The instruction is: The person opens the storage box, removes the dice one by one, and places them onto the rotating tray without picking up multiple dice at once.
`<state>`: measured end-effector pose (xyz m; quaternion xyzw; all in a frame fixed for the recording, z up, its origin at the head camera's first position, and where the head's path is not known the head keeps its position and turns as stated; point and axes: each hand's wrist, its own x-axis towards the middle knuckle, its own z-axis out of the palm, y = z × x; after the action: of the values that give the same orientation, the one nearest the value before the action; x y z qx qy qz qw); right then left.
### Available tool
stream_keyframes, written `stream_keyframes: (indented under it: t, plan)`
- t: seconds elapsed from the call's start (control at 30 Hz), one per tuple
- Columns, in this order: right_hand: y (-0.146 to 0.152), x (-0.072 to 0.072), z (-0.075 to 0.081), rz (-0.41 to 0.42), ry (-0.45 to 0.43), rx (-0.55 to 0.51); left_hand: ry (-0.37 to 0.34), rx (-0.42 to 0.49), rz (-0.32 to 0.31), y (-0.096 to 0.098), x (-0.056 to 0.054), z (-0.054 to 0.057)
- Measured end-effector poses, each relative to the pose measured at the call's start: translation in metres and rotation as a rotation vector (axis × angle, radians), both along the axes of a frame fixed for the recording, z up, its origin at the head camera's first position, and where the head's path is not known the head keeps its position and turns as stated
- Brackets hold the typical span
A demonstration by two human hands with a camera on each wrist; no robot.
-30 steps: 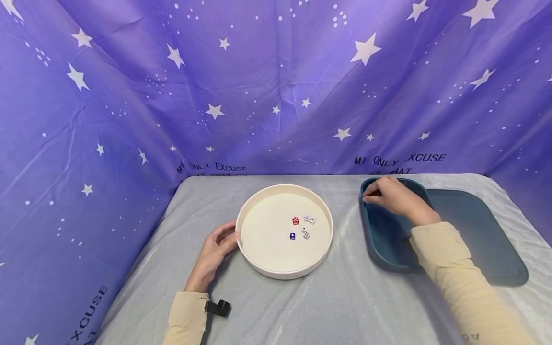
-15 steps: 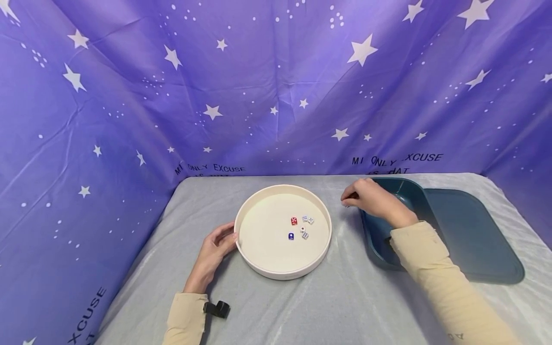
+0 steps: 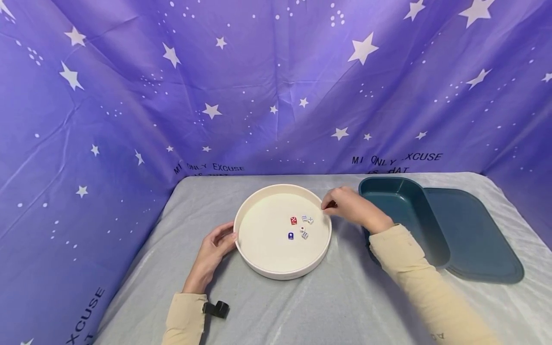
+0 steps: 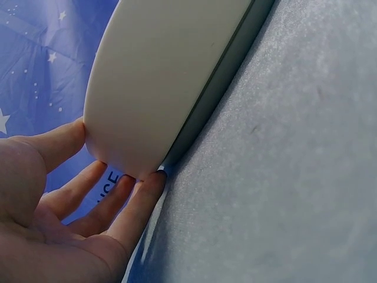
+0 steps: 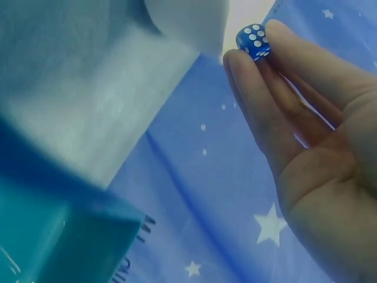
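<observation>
A round cream-white tray [image 3: 263, 239] sits on the cloth-covered table. Inside it lie a red die [image 3: 293, 221], a blue die [image 3: 291, 235] and several white dice [image 3: 304, 235], grouped right of the middle. My left hand [image 3: 213, 249] touches the tray's left outer wall; in the left wrist view the thumb and fingertips [image 4: 154, 180] rest against that wall, fairly straight. At the tray's right rim, my right hand [image 3: 351, 207] pinches another blue die [image 5: 253, 41] with white dots between thumb and fingertips. That die is hidden by the hand in the head view.
To the right stands a dark teal rectangular bin [image 3: 431, 230], its bottom left partly behind my right forearm. A flat teal lid-like panel [image 3: 474, 235] lies beside it. A purple star-patterned curtain [image 3: 276, 86] borders the table at the back.
My right hand has moved left from over the teal bin to the tray's right rim, carrying the die. The left hand and the dice in the tray have kept their places.
</observation>
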<state>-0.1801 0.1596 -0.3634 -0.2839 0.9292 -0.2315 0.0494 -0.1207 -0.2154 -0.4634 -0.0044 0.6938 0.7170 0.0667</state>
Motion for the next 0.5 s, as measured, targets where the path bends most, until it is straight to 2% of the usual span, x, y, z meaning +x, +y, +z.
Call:
stream_keyframes:
  t: [0.1, 0.5]
  plan:
    - [-0.010, 0.001, -0.005, 0.026, 0.031, 0.011, -0.001, 0.004, 0.002, 0.000, 0.000, 0.000]
    - [-0.037, 0.007, -0.024, 0.072, 0.049, 0.063, 0.005, -0.031, 0.006, 0.001, 0.000, 0.000]
